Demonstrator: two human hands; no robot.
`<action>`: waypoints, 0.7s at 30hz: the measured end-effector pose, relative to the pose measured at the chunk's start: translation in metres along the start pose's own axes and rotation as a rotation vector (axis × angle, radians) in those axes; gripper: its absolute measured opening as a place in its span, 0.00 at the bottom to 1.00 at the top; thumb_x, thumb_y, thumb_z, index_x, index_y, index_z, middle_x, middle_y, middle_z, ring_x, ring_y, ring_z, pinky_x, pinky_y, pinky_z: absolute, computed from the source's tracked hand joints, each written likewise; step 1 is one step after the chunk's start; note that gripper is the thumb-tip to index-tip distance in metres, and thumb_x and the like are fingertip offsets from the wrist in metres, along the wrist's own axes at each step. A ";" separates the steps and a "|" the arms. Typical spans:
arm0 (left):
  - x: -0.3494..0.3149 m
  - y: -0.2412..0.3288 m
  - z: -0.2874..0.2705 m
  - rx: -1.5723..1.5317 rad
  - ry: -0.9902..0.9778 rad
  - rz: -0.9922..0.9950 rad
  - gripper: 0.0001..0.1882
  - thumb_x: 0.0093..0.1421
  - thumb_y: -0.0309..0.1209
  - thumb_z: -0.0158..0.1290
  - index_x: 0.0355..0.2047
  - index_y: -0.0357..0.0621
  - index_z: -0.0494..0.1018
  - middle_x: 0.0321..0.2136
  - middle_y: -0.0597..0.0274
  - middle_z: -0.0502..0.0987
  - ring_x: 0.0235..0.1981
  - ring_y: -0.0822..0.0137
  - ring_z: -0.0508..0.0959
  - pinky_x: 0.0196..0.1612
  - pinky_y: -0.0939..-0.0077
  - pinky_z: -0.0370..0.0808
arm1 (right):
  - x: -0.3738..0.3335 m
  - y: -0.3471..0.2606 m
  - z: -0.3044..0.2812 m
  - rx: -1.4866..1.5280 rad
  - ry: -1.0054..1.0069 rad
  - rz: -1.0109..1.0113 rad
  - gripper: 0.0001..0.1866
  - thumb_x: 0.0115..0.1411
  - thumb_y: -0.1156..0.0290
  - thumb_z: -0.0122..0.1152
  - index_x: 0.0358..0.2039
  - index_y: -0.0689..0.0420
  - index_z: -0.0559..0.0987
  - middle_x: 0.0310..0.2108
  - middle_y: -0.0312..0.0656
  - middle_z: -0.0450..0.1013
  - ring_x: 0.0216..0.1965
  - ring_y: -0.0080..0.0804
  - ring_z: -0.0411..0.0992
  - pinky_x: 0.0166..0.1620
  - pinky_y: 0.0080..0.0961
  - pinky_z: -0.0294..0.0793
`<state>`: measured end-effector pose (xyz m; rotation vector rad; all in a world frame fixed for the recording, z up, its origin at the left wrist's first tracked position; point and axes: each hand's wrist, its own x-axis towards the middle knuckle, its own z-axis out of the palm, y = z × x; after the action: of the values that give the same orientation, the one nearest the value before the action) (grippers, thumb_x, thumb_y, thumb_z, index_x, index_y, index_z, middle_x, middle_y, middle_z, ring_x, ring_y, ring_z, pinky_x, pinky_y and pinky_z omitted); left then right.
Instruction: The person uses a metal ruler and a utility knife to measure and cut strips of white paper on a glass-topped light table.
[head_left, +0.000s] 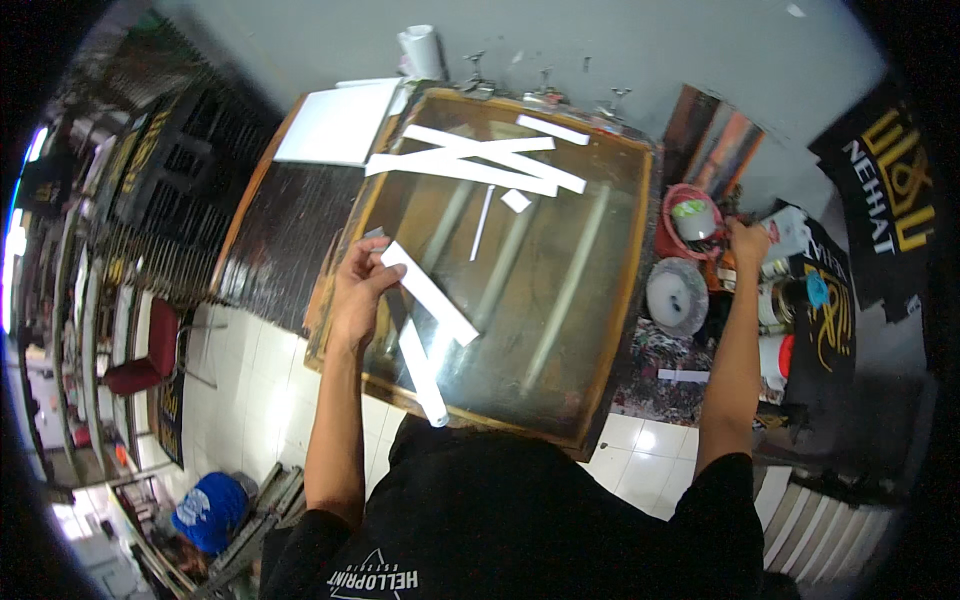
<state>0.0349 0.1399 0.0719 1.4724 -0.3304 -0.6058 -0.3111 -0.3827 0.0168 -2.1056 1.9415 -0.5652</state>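
Observation:
My left hand [357,285] pinches the upper end of a white strip of paper [432,294] over the left part of a wood-framed glass panel [560,290]. Another white strip [421,378] lies below it near the panel's front edge. Further back on the glass, several white strips [460,172] cross one another, with a small white square [516,201] and a thin sliver [482,224] nearby. My right hand [748,243] is stretched out to the far right, between a pink basket [690,196] and a white carton [786,232]. Its fingers are too small and cluttered to read.
A stack of white sheets [337,122] lies on the dark tabletop [290,225] at the back left. Metal clamps [545,90] line the panel's rear edge. On the right stand a pale bowl [677,298] and several cans. A maroon chair [150,355] is at far left.

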 end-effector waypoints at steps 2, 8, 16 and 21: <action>-0.003 0.000 -0.001 -0.049 0.005 0.003 0.18 0.58 0.17 0.59 0.49 0.37 0.71 0.34 0.62 0.79 0.34 0.72 0.79 0.39 0.76 0.76 | 0.001 0.015 0.008 0.093 0.008 -0.044 0.31 0.50 0.50 0.71 0.43 0.67 0.83 0.44 0.62 0.79 0.50 0.60 0.76 0.54 0.46 0.73; -0.020 0.015 0.007 -0.178 -0.013 -0.016 0.17 0.59 0.17 0.58 0.49 0.38 0.71 0.35 0.63 0.80 0.34 0.73 0.80 0.40 0.77 0.75 | 0.018 0.047 0.026 0.435 0.014 -0.065 0.24 0.55 0.52 0.70 0.34 0.65 0.83 0.31 0.49 0.80 0.34 0.44 0.78 0.43 0.39 0.73; -0.033 0.021 0.017 -0.166 -0.036 -0.033 0.17 0.60 0.18 0.58 0.49 0.35 0.72 0.35 0.63 0.80 0.33 0.74 0.79 0.39 0.78 0.75 | 0.017 0.063 0.027 0.621 -0.077 0.052 0.19 0.58 0.56 0.66 0.28 0.62 0.82 0.24 0.43 0.78 0.28 0.34 0.75 0.37 0.36 0.71; -0.037 0.023 0.028 -0.139 -0.058 -0.057 0.16 0.59 0.18 0.58 0.48 0.34 0.72 0.35 0.62 0.81 0.33 0.74 0.79 0.37 0.79 0.75 | 0.024 0.056 0.020 0.223 0.059 -0.146 0.20 0.55 0.54 0.69 0.32 0.62 0.83 0.27 0.50 0.80 0.32 0.49 0.78 0.40 0.41 0.73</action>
<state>-0.0065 0.1376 0.1033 1.3367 -0.2868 -0.7046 -0.3520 -0.4144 -0.0208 -2.1192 1.6735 -0.8398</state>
